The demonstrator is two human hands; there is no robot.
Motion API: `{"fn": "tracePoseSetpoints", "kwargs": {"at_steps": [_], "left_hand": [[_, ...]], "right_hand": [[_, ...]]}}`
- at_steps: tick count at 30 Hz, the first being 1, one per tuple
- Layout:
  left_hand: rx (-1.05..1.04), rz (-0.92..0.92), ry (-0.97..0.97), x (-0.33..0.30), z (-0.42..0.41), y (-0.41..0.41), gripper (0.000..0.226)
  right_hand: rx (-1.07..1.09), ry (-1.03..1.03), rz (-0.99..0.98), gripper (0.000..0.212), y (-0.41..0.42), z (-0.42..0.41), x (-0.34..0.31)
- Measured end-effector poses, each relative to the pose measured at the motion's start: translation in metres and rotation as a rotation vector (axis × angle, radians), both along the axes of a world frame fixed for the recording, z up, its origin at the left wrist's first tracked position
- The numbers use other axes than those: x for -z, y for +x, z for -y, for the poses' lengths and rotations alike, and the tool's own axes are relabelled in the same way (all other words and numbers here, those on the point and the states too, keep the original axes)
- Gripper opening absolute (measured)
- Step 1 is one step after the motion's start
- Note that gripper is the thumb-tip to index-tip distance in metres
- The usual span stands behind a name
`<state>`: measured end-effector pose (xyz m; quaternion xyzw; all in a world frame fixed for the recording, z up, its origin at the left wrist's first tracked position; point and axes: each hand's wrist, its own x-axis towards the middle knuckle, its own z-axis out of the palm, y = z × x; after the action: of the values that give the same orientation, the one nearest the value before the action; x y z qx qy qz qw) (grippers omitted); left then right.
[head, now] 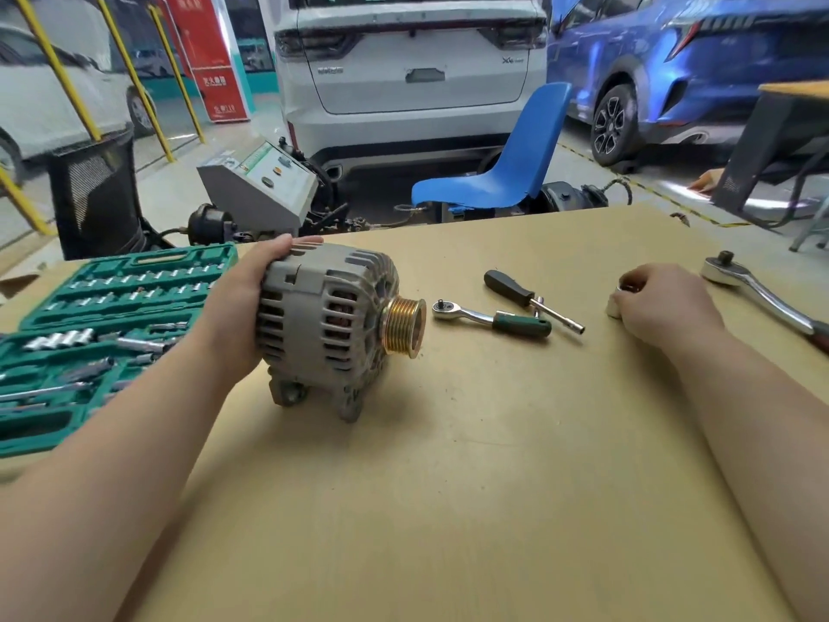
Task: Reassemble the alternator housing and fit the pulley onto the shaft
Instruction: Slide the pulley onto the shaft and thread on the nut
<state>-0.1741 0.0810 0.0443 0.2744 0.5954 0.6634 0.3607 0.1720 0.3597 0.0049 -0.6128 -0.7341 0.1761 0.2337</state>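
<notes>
My left hand is wrapped around the rear end of the alternator, palm against the back cover and fingers curled over its top edge, so it is grasping the housing. The alternator stands on its mounting lugs on the worktop, shaft pointing away from that hand toward my right. The brass-coloured grooved pulley sits on the shaft at the far end from the left hand, flush against the front of the housing.

My right hand rests on the worktop well apart from the alternator, fingers bent down around a small silver socket. I see only its rim at my fingertips and a pale edge below them, and the fingers are closed on it.

Between my two hands lie two tools, touching each other: a small ratchet with a green-and-black grip, nearer the pulley, and a black-handled driver with a metal shank crossing over it. Just beyond the right hand, on its outer side, lies a large chrome ratchet, its head up near the back edge of the worktop.

Outside my left forearm is the open green socket case, its trays full of sockets and bits.
</notes>
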Motion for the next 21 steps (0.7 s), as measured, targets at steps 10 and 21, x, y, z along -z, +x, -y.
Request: {"fn": "tracePoseSetpoints", "kwargs": {"at_steps": [10,21], "left_hand": [[-0.385,-0.121,0.107,0.014,-0.008,0.072,0.036],[-0.178,-0.295,0.035,0.008,-0.002,0.068,0.066]], "right_hand": [[-0.025,0.026,-0.06,0.051,-0.013,0.021,-0.012],[-0.273,0.098,0.209,0.036,-0.002,0.022,-0.029]]}}
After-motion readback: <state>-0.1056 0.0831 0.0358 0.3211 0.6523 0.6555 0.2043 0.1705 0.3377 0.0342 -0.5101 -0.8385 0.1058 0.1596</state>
